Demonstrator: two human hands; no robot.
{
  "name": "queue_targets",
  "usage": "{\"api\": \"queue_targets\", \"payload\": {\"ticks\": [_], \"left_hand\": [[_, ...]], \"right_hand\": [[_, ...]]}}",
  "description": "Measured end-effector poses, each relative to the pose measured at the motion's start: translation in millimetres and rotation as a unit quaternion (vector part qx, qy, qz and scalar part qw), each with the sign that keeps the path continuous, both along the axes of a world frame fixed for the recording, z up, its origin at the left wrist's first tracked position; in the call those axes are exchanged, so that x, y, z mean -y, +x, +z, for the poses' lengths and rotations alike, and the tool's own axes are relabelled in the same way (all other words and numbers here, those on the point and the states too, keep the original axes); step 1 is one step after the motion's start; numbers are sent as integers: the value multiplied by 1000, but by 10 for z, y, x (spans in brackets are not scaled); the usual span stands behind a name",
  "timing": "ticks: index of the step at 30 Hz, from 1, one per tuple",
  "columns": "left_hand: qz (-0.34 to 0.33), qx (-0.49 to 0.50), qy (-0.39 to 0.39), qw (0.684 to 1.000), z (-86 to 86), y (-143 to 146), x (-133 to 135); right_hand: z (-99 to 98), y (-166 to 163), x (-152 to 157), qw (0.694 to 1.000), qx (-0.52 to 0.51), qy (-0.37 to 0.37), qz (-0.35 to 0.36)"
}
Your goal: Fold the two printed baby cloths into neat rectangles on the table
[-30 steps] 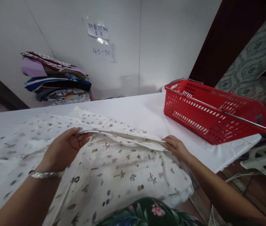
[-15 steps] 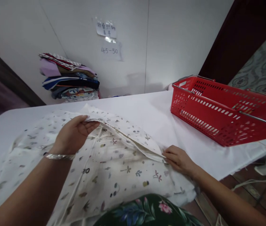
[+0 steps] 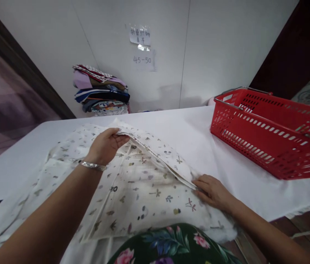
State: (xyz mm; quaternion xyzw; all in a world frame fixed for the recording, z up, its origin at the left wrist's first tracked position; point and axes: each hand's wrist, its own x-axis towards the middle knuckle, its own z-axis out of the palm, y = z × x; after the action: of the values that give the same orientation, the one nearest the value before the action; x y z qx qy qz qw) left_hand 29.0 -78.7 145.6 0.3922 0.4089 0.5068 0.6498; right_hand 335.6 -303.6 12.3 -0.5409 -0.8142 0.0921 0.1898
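Observation:
A white cloth [image 3: 149,187] printed with small palm trees, pineapples and leaves lies spread over the table in front of me. My left hand [image 3: 107,145], with a silver bangle at its wrist, pinches the far left part of a folded edge, thumb on top and fingers beneath. Farther right, my right hand [image 3: 212,190] grips the other end of that edge. Between the two hands the edge is slightly raised and shows several layers. The cloth's left part lies loosely wrinkled beyond my left forearm.
A red perforated basket [image 3: 270,135] with metal handles stands at the right of the white-covered table [image 3: 193,128]. Folded fabrics form a stack [image 3: 102,91] against the wall at the back left. Two paper notes [image 3: 141,46] are stuck to the wall. Pinkish fabric [image 3: 3,110] hangs at the left.
The view has turned slightly left, so everything sits further right in the picture. Both hands keep their hold on the folded edge, which lies a little flatter.

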Motion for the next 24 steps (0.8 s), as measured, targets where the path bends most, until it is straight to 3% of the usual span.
{"api": "queue_targets", "payload": {"ticks": [6, 11, 15, 18, 21, 24], "left_hand": [[-7, -14, -7, 1000, 50, 95, -141], [-23, -30, 14, 999, 272, 393, -408], [-57, -30, 65, 996, 587, 791, -596], [-86, -24, 93, 992, 772, 1152, -769], [-113, -53, 125, 984, 832, 1569, -998], [-128, -96, 190, 969, 761, 1995, -1218]], "right_hand": [[78, 64, -39, 980, -172, -49, -84], [139, 219, -117, 908, -350, -63, -221], [217, 351, -234, 865, -415, -22, -280], [269, 456, -336, 862, -403, 5, -306], [256, 559, -397, 872, -381, 0, -307], [160, 654, -402, 868, -382, -12, -318]]}}
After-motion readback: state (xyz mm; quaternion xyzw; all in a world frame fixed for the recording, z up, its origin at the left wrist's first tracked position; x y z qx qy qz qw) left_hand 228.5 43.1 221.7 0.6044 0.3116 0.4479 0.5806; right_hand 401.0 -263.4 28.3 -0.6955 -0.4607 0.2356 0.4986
